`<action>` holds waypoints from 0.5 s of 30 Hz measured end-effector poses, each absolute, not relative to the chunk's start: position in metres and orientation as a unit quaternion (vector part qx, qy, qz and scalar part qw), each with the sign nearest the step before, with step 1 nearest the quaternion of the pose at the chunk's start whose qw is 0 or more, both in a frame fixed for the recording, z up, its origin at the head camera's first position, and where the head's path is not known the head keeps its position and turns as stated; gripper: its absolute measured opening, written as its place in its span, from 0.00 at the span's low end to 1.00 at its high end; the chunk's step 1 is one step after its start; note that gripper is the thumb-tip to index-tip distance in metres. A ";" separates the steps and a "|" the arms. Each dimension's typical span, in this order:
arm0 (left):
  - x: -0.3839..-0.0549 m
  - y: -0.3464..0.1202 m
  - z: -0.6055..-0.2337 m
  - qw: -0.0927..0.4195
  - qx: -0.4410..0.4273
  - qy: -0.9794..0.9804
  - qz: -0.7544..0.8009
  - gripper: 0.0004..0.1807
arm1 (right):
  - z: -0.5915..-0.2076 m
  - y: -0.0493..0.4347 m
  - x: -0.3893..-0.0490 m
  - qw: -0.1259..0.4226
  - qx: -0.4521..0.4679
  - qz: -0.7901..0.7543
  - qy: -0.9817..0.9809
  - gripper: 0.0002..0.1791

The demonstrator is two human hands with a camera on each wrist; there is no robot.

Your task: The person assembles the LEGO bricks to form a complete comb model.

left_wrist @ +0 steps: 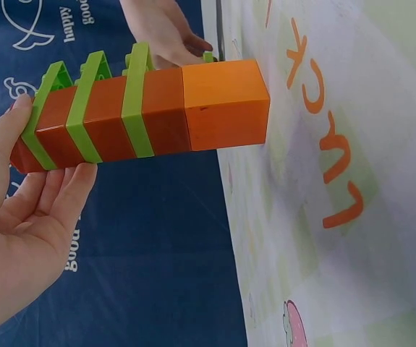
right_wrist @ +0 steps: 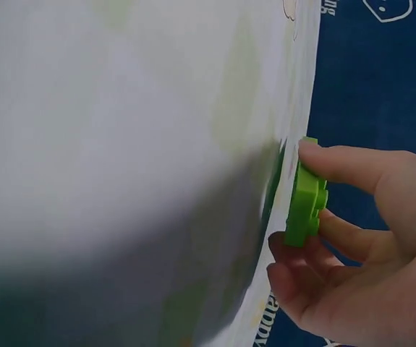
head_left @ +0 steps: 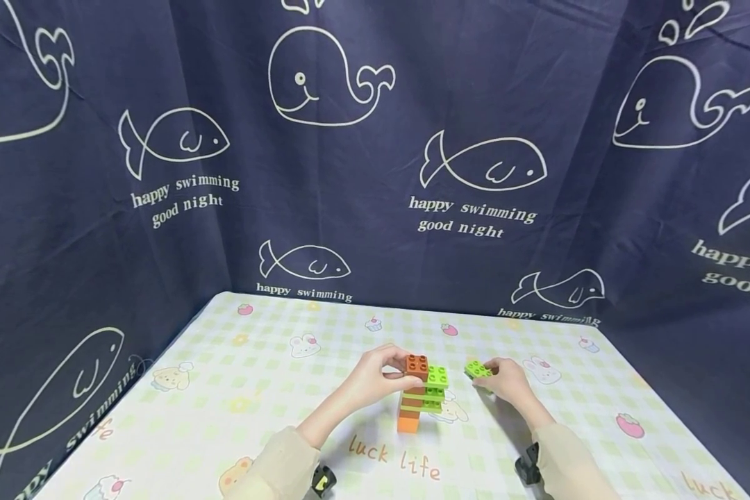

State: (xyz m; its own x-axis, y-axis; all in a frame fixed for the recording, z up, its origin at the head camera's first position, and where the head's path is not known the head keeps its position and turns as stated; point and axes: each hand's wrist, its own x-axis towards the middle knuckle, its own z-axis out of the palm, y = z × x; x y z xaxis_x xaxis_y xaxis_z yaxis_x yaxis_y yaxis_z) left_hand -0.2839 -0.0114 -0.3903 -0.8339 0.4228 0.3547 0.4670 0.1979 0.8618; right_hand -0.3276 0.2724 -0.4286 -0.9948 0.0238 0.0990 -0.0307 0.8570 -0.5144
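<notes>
A tower of toy building bricks [head_left: 410,403] rises upright near the middle of the table. Its base is an orange brick [left_wrist: 226,105]; above that, reddish-brown bricks [left_wrist: 111,118] alternate with lime-green plates [left_wrist: 137,108] that jut out to the right. My left hand [head_left: 375,378] grips the tower near its top brown brick, thumb on one side and fingers on the other. To the right, apart from the tower, my right hand [head_left: 511,380] pinches a lime-green studded brick [right_wrist: 307,199] between thumb and fingers. Whether this brick touches the tabletop, I cannot tell.
A pastel checked cloth with cartoon prints covers the table [head_left: 287,396]. Dark blue curtains [head_left: 375,173] with whale and fish drawings hang behind it and at both sides. Black devices [head_left: 528,464] sit at both wrists.
</notes>
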 end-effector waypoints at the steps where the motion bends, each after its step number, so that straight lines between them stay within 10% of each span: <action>1: -0.284 -0.011 -0.391 0.019 -0.286 -0.775 -0.563 0.14 | -0.428 0.272 -0.327 0.053 0.003 0.270 -0.961 0.26; 15: -0.284 -0.012 -0.392 0.021 -0.293 -0.772 -0.564 0.14 | -0.424 0.270 -0.318 0.085 0.038 0.287 -0.953 0.25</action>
State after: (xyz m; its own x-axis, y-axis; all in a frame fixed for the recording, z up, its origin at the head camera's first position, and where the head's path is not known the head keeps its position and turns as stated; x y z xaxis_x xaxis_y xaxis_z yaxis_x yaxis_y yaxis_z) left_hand -0.2843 -0.0117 -0.3923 -0.8277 0.4283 0.3627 0.4754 0.1916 0.8586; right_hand -0.3184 0.2699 -0.4236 -0.9828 -0.0236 0.1834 -0.1211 0.8319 -0.5415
